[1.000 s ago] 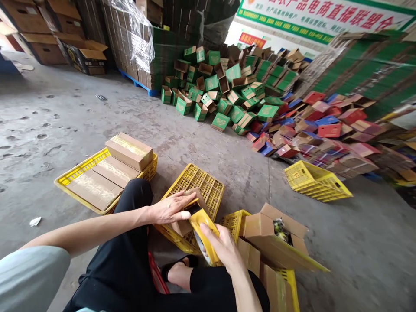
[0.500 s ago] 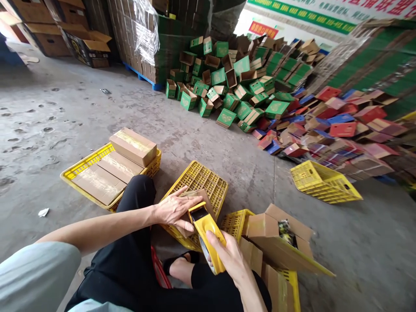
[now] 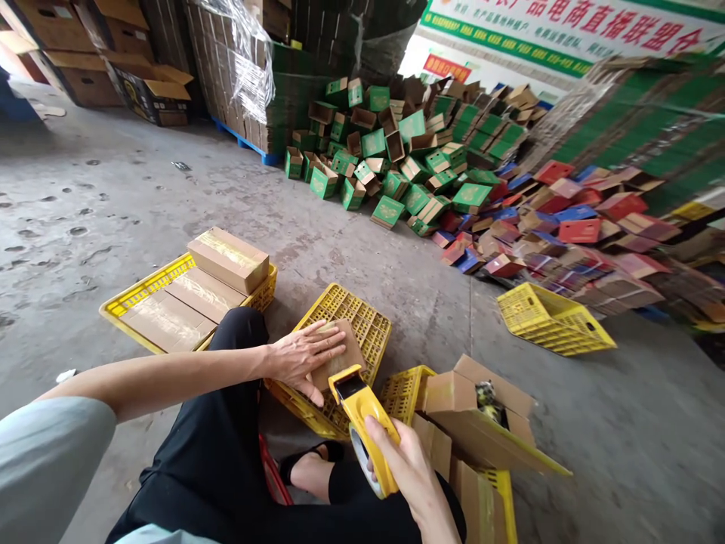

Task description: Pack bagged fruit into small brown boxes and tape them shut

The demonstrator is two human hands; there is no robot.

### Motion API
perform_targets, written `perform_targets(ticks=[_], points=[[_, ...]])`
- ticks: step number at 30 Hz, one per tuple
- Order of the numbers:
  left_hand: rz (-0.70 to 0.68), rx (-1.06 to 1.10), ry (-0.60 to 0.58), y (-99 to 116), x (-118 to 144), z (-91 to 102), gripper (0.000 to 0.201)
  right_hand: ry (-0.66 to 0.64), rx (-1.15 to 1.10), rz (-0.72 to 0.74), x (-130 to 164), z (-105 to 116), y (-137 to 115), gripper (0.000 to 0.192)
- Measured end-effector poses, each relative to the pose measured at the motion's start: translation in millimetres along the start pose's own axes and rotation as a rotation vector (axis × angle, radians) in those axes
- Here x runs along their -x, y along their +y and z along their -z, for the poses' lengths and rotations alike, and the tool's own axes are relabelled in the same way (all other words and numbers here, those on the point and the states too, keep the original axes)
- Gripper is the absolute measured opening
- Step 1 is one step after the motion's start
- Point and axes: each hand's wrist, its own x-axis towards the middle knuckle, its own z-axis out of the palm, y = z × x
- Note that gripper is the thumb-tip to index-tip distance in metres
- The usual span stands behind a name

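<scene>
My right hand [image 3: 396, 453] grips a yellow tape dispenser [image 3: 367, 415] with a roll of tape in it. Its front end is at the near edge of a small cardboard box [image 3: 348, 344]. That box lies on an upturned yellow plastic crate [image 3: 371, 317] before my knees. My left hand [image 3: 309, 355] rests flat on the box, fingers stretched out. Part of the box is hidden under the hand and the dispenser.
On the left, a yellow crate [image 3: 128, 302] carries taped cardboard boxes [image 3: 229, 257]. To my right an open carton [image 3: 453, 397] stands over another crate with more boxes. Farther off are a yellow crate [image 3: 555, 321] and heaps of green boxes [image 3: 388, 211] and red boxes [image 3: 578, 230].
The dispenser has drawn back slightly toward me, off the box top to its near edge. My left hand now lies flatter on the box. The view has shifted a little.
</scene>
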Motion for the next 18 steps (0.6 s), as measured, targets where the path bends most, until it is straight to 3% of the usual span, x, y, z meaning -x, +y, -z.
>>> perform_targets(ticks=[4, 13, 18], points=[[-0.092, 0.044, -0.029, -1, -4, -4.1, 0.11, -0.016, 0.002, -0.027, -2, 0, 1, 0.064], [-0.015, 0.109, -0.082, -30, -13, 3.9, 0.105, 0.004, 0.005, -0.06, 0, 7, 21, 0.067], [-0.026, 0.109, -0.082, -35, -13, 9.7, 0.097, -0.023, -0.036, -0.068, -3, 10, 33, 0.072]])
